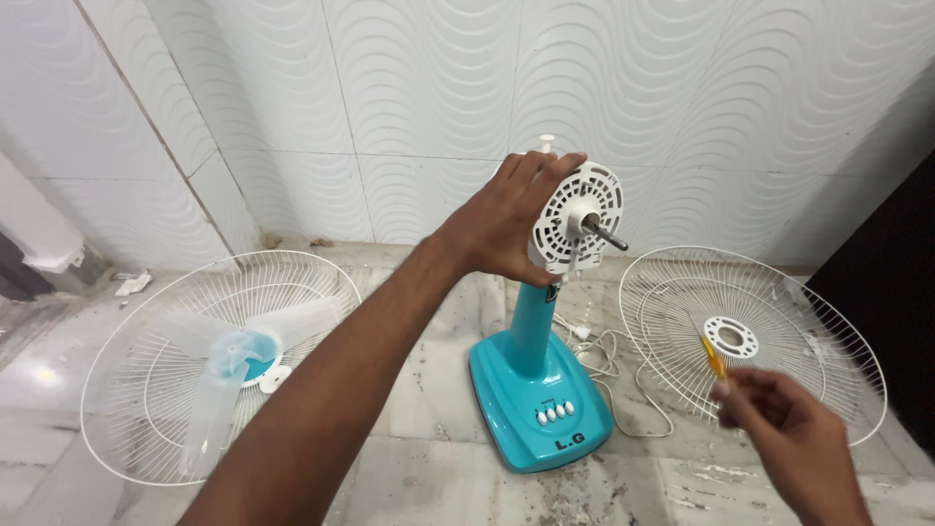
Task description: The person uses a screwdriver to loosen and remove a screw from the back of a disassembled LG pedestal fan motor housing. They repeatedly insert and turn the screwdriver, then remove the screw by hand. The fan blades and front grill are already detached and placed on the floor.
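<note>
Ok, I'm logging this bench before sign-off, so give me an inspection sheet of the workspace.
Surface: grey stone floor, stained and gritty.
Job's things: turquoise fan stand upright, motor head bare, shaft exposed; small yellow tool.
Clutter: wire guard holding the clear blade; second wire guard at right.
Grippers: left hand grips the motor head; right hand pinches the yellow tool.
Cables: white cord loose beside the base.
Surroundings: white wavy wall tiles.
</note>
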